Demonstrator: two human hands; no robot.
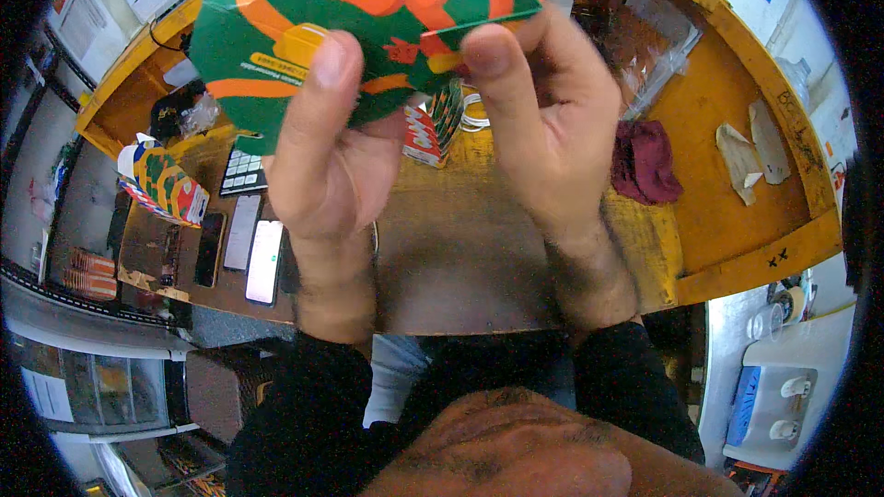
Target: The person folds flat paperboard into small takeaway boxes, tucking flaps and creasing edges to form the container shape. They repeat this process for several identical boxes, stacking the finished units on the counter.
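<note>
Held up close at the top of the head view is a glossy printed card piece (pixel 368 14), green with orange and yellow shapes and a curved left edge. It looks like a flattened or part-folded carton. My left hand (pixel 327 166) grips its lower edge, thumb laid across the front and fingers hidden behind. At the right side my right hand (pixel 557 120) pinches the folded orange-and-green edge between thumb and curled fingers. Below the card, between both hands, a small red-and-green printed box (pixel 430 135) stands on the brown desk (pixel 460 239).
Several phones, one a lit phone (pixel 264 262), lie at the left beside a dark keypad device (pixel 243 173). Printed cartons (pixel 166 186) stand farther left. A white cable (pixel 475 113) is coiled behind. Maroon cloth (pixel 646 162) and torn paper (pixel 739 155) lie right, inside a raised yellow rim (pixel 755 262).
</note>
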